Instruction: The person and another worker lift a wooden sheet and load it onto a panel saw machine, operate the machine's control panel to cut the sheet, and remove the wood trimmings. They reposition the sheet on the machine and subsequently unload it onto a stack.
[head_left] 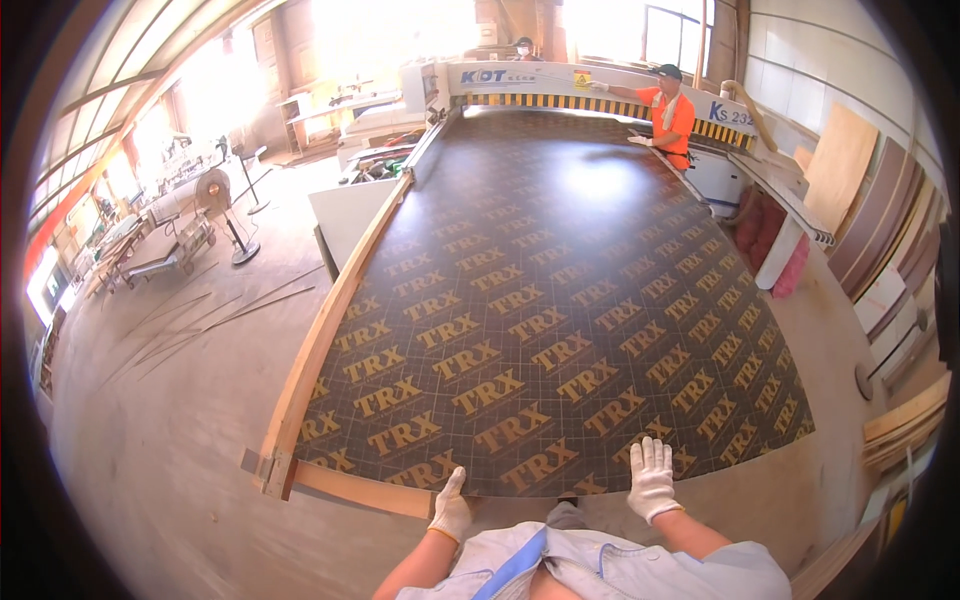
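A large dark brown film-faced panel [560, 330] with rows of yellow printed lettering stretches away from me. My left hand [450, 510], in a white glove, grips its near edge; the thumb rests on top and the other fingers are hidden. On the right, my gloved right hand [653, 480] lies flat on the panel close to the same edge, fingers straight and open. The far end of the panel reaches a panel saw [540, 78] with a black-and-yellow striped strip along its beam.
A wooden rail [330, 330] runs along the panel's left side. At the far right a co-worker [672, 120] in orange stands beside the panel; another person [524, 48] is behind the saw. A standing fan [213, 190] and thin strips [220, 312] are on the left; boards [840, 160] lean right.
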